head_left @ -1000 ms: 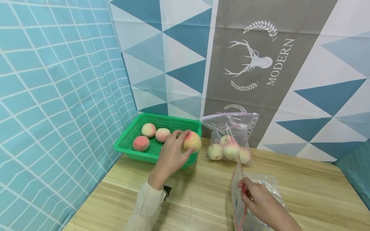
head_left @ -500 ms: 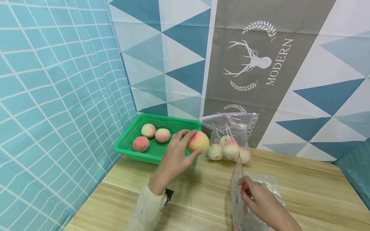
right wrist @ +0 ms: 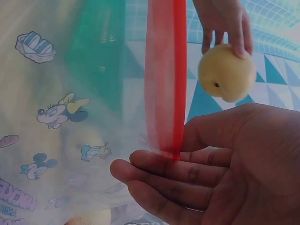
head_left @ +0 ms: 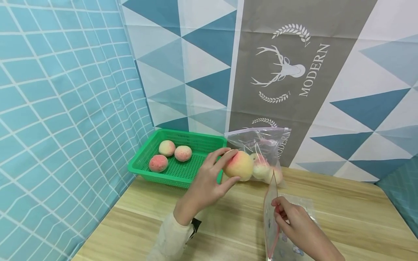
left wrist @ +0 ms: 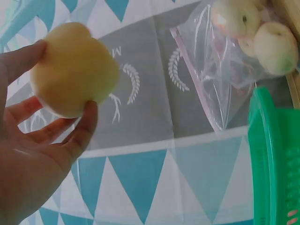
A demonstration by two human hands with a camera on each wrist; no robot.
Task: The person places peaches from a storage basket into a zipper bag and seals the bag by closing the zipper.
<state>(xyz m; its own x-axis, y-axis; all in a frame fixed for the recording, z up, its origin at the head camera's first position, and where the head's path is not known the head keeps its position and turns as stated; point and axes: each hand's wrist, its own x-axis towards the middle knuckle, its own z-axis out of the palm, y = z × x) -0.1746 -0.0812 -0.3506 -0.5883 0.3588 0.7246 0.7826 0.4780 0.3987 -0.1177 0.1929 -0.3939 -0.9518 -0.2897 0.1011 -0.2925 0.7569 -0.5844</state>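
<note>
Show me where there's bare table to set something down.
Bare table: right of the right hand and open bag; between that bag and the left sleeve; front left, before the basket. The basket's visible right half is bare too. Crowded: its left half, with three peaches, and the back, where the left hand holds a peach before the filled bag.

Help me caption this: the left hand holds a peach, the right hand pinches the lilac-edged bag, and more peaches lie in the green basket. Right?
Wrong bag: the right hand pinches the red-edged bag, as the right wrist view shows. The left hand holds a peach, and more peaches lie in the green basket.
</note>
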